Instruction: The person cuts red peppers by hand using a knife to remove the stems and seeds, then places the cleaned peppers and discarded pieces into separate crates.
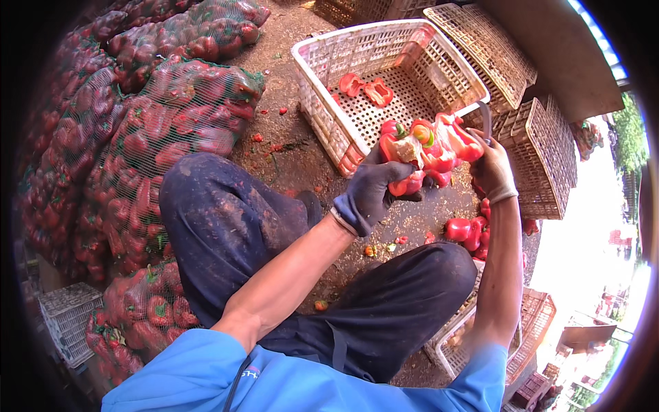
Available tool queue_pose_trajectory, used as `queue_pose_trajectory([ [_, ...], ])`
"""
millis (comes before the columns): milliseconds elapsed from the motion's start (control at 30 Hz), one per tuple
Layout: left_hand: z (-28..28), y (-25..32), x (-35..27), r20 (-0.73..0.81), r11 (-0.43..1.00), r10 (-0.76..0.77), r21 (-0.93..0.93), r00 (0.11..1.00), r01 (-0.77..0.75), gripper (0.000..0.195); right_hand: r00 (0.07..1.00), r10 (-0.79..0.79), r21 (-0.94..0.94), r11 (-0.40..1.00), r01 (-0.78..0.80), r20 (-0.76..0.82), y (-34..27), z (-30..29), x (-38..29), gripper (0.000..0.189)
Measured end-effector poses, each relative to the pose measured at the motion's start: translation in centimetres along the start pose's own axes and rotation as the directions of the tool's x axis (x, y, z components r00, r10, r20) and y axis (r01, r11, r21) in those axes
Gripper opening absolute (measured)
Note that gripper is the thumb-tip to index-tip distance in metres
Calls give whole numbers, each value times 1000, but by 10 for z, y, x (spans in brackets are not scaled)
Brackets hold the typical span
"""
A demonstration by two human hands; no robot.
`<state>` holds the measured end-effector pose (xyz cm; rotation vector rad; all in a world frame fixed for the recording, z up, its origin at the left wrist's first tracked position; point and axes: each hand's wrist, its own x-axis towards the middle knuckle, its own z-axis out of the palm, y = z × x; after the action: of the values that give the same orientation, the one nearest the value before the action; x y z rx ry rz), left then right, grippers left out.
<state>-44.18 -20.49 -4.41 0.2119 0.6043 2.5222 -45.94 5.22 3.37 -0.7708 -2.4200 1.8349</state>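
My left hand (368, 190), in a dark work glove, grips a red bell pepper (394, 149) cut open, with its pale seed core showing. More opened red pepper flesh (443, 147) fills the space between my hands; where one piece ends and another begins is hard to tell. In my gloved right hand (489, 167) is a knife (485, 121), its blade pointing up and away from me and its handle hidden by the fingers. The right fingers also touch a pepper piece (466, 144). Just beyond my hands stands a white plastic crate (329, 126) with cut pepper halves (378, 92) inside.
Mesh sacks of red peppers (175, 113) are piled on the left. Whole peppers (471, 232) lie by my right forearm. Stacked crates (538, 154) stand at the right, with another crate (443, 355) beside my right knee. Seeds and scraps (370, 251) litter the floor.
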Motion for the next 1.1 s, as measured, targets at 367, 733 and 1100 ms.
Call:
queue_pose_trajectory([
  [367, 14, -21, 8, -54, 664, 426, 697, 903, -271, 79, 985, -69, -75, 994, 81, 158, -63, 66, -106, 47],
  [733, 58, -25, -17, 192, 215, 496, 918, 847, -333, 84, 996, 1, 176, 984, -16, 87, -31, 55, -112, 37],
  [1100, 60, -36, -10, 416, 40, 490, 867, 766, -496, 87, 980, -104, 326, 944, 45, 167, -54, 35, -144, 32],
])
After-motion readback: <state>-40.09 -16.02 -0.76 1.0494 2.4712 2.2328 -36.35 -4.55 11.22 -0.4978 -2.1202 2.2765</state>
